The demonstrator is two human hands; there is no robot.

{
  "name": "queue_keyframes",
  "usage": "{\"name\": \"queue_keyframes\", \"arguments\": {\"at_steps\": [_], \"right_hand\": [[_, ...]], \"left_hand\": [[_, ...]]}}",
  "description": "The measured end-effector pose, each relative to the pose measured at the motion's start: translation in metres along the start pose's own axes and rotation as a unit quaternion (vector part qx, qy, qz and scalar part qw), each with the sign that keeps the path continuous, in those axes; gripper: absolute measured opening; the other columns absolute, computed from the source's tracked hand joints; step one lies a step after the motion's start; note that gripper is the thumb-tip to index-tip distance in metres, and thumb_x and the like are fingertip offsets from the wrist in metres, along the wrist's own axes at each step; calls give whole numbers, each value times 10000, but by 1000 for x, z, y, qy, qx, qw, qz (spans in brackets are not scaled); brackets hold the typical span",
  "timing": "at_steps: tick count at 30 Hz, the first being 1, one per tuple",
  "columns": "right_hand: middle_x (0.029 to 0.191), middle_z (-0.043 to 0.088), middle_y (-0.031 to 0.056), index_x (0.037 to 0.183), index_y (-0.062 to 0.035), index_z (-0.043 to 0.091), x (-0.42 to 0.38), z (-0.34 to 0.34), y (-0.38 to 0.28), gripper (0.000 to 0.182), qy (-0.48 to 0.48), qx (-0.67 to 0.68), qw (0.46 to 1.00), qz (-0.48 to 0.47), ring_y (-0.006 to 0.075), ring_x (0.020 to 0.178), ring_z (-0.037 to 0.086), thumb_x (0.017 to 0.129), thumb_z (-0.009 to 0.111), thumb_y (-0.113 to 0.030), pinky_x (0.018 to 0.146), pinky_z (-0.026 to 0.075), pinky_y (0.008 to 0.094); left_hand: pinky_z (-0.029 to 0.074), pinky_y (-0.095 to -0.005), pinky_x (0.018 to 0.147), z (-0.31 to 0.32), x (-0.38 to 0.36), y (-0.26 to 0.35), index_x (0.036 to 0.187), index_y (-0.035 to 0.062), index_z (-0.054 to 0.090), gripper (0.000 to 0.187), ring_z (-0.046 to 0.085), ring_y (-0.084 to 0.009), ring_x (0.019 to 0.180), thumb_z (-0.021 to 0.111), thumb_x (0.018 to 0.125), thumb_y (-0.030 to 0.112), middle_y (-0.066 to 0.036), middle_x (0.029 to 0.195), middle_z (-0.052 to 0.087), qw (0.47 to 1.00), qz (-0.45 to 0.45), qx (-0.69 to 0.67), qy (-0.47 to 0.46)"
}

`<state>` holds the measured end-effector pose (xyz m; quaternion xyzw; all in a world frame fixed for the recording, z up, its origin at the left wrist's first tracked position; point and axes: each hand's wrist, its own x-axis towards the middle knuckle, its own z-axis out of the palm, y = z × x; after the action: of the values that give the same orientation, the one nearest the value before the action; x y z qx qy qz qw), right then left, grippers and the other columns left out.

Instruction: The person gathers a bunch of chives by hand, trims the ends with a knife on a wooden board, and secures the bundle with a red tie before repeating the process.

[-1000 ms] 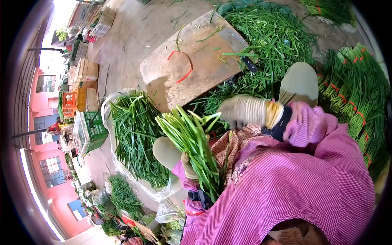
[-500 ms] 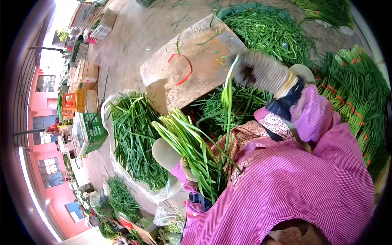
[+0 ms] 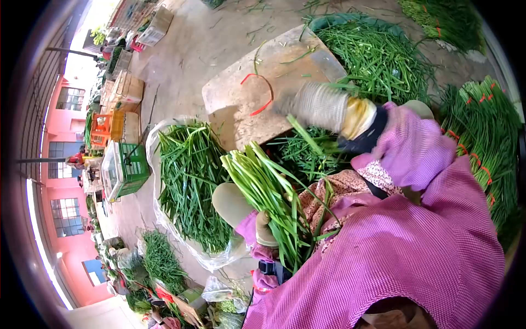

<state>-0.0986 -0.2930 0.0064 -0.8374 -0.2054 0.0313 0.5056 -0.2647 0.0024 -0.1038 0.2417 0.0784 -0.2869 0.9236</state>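
My left hand (image 3: 266, 229), in a pale glove, is closed around a bundle of green stalks (image 3: 263, 189) with pale ends pointing up and left. My right hand (image 3: 307, 105), in a grey-white glove with dark fingers, is raised over the near edge of a worn board (image 3: 241, 96). Motion smears its fingers, so their grip cannot be made out. Just below it a blurred green stalk (image 3: 307, 136) slants above loose greens (image 3: 312, 156). A red strip (image 3: 268, 90) lies curled on the board.
Cut greens fill a plastic-lined heap (image 3: 192, 186) at left and a pile (image 3: 378, 60) behind the board. Bundles with red ties (image 3: 482, 126) lie at right. A green crate (image 3: 134, 167) and an orange crate (image 3: 100, 130) stand farther left.
My right hand has moved left and slightly down, and the long stalk that stood upright beside it no longer does. My left hand still holds the bundle. The whole view has shifted slightly.
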Motion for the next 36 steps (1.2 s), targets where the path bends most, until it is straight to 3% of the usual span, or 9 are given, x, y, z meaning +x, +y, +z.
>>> {"name": "queue_keyframes", "arguments": {"at_steps": [2, 15, 21, 23, 24, 26, 30, 31, 36], "right_hand": [[706, 628, 25, 989, -58, 671, 5, 31, -11, 274, -75, 30, 992, 94, 111, 538, 558, 954, 560, -306, 542, 479, 277], [697, 638, 74, 875, -25, 642, 4, 70, -16, 250, -86, 186, 957, 204, 131, 565, 606, 917, 569, -260, 541, 506, 298], [851, 694, 114, 959, -46, 682, 15, 94, 6, 187, 17, -154, 981, -121, 247, 719, 673, 902, 542, -156, 715, 543, 346], [958, 707, 82, 1023, -52, 683, 21, 98, -14, 221, -103, 404, 873, 255, 246, 793, 687, 908, 545, -181, 776, 539, 326], [958, 707, 82, 1023, -52, 683, 24, 106, -10, 221, -104, 406, 871, 258, 246, 793, 687, 908, 545, -181, 776, 539, 326], [940, 703, 106, 1014, -38, 678, 29, 119, 3, 250, -117, 242, 957, 110, 233, 767, 692, 915, 551, -231, 749, 555, 342], [837, 678, 153, 945, -25, 675, 14, 104, -6, 342, -106, 526, 812, 231, 233, 645, 678, 929, 514, -327, 600, 551, 373], [788, 669, 176, 984, -32, 666, 16, 106, 19, 386, -112, 330, 914, 209, 239, 643, 678, 930, 494, -374, 578, 539, 372], [1034, 676, 200, 1123, -36, 670, -51, 131, 101, 720, -336, -127, 886, 292, 333, 976, 636, 863, 455, -672, 897, 461, 409]], "left_hand": [[563, -407, 823, 34, 1, -2, 1279, -56, 502, 709, 653, -275, 939, 775, 724, 290, -148, 1128, 640, 997, -38, 44, 49], [521, -369, 879, 35, -4, 9, 1301, 4, 503, 719, 618, -234, 1026, 790, 729, 332, -103, 1167, 629, 967, -111, 205, 106], [590, -343, 745, 15, -13, -7, 1297, -33, 490, 671, 659, -236, 954, 788, 747, 212, -150, 1135, 641, 997, 31, 65, 39], [590, -376, 799, -12, -23, -6, 1274, -37, 511, 664, 646, -253, 1019, 795, 749, 253, -167, 1189, 623, 996, 84, 18, -6], [547, -378, 798, -95, -47, -17, 1375, -1, 414, 766, 637, -219, 910, 763, 780, 331, -114, 1124, 618, 971, 132, 96, 174], [539, -376, 795, -38, -29, -10, 1385, 5, 397, 779, 628, -214, 896, 758, 782, 339, -107, 1115, 611, 993, 109, 8, 37], [522, -372, 790, -3, -15, -8, 1406, 18, 363, 805, 610, -204, 868, 750, 785, 355, -93, 1097, 597, 995, 91, -35, -21], [518, -371, 788, 1, -14, -9, 1411, 21, 355, 811, 605, -202, 861, 748, 786, 358, -89, 1092, 593, 995, 89, -43, -28], [498, -365, 781, 12, -9, -8, 1436, 37, 313, 844, 583, -190, 826, 737, 791, 378, -72, 1069, 575, 994, 81, -57, -47]]}}
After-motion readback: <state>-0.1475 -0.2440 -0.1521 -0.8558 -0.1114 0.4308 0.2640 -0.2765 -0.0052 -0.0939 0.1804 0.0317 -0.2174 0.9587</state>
